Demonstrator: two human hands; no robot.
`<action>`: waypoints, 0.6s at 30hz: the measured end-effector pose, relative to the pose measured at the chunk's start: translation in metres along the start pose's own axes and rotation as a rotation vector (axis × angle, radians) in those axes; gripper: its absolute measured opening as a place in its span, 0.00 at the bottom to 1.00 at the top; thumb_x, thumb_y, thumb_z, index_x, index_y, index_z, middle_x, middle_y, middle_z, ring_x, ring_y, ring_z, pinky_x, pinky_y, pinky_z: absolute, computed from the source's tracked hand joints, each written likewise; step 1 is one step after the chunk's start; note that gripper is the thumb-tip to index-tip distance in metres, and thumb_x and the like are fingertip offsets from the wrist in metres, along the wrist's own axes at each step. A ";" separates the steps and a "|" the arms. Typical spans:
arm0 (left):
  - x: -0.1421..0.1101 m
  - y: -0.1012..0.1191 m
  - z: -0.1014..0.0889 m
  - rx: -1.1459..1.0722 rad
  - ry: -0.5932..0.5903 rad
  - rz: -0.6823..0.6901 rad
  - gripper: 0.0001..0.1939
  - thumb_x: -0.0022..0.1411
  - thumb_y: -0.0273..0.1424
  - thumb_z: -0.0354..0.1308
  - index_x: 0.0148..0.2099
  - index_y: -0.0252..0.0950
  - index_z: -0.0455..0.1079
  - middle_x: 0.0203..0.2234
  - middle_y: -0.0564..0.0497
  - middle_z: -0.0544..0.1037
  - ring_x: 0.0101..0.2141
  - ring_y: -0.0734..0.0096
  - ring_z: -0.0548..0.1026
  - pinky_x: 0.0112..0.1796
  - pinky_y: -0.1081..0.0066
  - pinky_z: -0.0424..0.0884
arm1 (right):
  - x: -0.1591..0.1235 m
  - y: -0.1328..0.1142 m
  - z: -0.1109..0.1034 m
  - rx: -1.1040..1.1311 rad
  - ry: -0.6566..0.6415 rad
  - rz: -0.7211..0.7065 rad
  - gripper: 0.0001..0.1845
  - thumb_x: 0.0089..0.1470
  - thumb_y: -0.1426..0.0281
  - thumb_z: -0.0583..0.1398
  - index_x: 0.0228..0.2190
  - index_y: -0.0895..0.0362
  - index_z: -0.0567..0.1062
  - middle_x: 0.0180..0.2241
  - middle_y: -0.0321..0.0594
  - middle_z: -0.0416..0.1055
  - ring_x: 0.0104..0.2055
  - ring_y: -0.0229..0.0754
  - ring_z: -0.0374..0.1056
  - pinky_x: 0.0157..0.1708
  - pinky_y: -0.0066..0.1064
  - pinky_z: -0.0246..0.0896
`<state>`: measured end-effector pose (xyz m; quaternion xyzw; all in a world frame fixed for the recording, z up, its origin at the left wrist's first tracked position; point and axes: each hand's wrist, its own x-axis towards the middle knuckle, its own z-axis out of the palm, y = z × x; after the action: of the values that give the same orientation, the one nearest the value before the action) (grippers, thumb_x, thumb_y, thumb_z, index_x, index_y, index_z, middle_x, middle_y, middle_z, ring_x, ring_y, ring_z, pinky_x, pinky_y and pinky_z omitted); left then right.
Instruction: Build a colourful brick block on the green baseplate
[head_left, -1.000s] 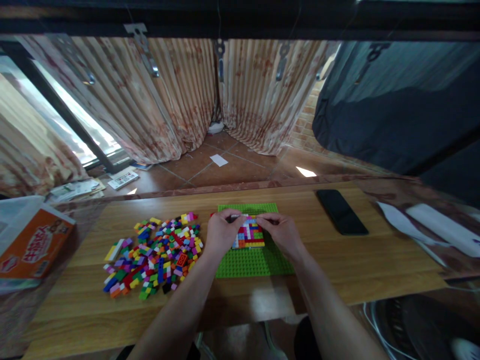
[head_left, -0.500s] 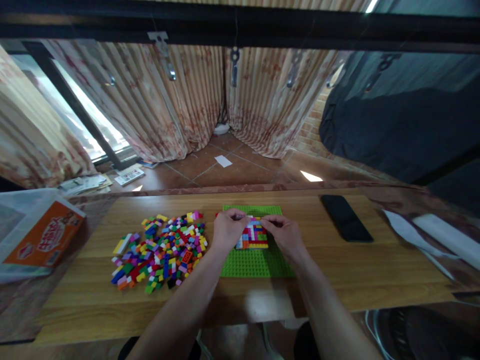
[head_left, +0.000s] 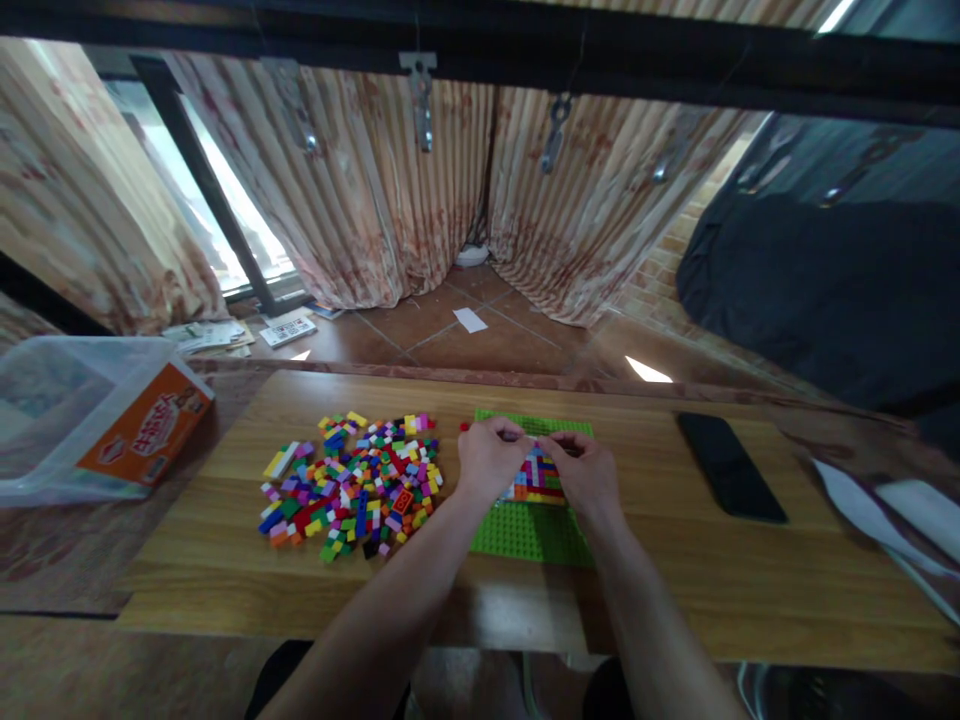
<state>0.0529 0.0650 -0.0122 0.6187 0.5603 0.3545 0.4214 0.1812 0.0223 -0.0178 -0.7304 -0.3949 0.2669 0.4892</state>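
Observation:
A multicoloured slab of toy bricks (head_left: 538, 482) sits on the green studded baseplate (head_left: 529, 535). At its far edge, my left hand (head_left: 489, 462) comes in from the left, thumb and fingers pinched together. From the other side my right hand (head_left: 589, 477) is likewise closed, its fingertips almost meeting the left ones. Whatever is between the fingertips is too small and covered to make out. The hands hide the slab's far corners. A small red brick (head_left: 464, 427) lies just left of the baseplate.
Left of the baseplate spreads a pile of loose bricks (head_left: 352, 490) on the wooden table (head_left: 225, 590). A clear plastic tub (head_left: 82, 420) with an orange label stands at far left. On the right lie a black phone (head_left: 731, 468) and white paper (head_left: 862, 505).
The view has swung left, so the table's contents appear further right. Both hands stay at the slab's far edge, and their fingertips have come closer together.

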 end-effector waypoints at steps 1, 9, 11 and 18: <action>0.000 0.001 0.000 -0.001 0.000 0.001 0.04 0.51 0.32 0.64 0.29 0.37 0.77 0.26 0.53 0.80 0.30 0.71 0.76 0.34 0.73 0.69 | -0.001 -0.001 0.000 -0.011 -0.002 -0.011 0.17 0.40 0.56 0.64 0.26 0.58 0.78 0.25 0.41 0.76 0.27 0.42 0.69 0.30 0.33 0.63; 0.000 0.001 -0.002 0.001 -0.013 0.011 0.04 0.52 0.32 0.64 0.30 0.37 0.77 0.26 0.54 0.80 0.30 0.71 0.76 0.36 0.73 0.70 | -0.005 0.001 -0.001 0.050 -0.058 -0.040 0.20 0.42 0.53 0.64 0.26 0.58 0.78 0.26 0.40 0.76 0.28 0.42 0.68 0.32 0.33 0.63; -0.001 -0.001 -0.001 0.001 -0.025 0.021 0.05 0.52 0.32 0.63 0.31 0.37 0.77 0.27 0.54 0.80 0.31 0.71 0.76 0.37 0.72 0.70 | -0.005 0.005 -0.005 0.141 -0.104 -0.016 0.23 0.43 0.50 0.63 0.28 0.59 0.78 0.27 0.40 0.76 0.30 0.42 0.69 0.33 0.33 0.64; -0.008 0.006 -0.012 0.036 -0.035 0.104 0.12 0.61 0.28 0.54 0.43 0.37 0.77 0.39 0.48 0.82 0.41 0.66 0.78 0.46 0.68 0.71 | -0.005 0.002 -0.019 0.170 -0.089 0.015 0.30 0.49 0.46 0.60 0.37 0.60 0.80 0.33 0.44 0.77 0.31 0.42 0.68 0.29 0.31 0.63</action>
<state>0.0430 0.0584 -0.0015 0.6606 0.5263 0.3547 0.4011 0.1940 0.0078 -0.0123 -0.6764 -0.3867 0.3353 0.5296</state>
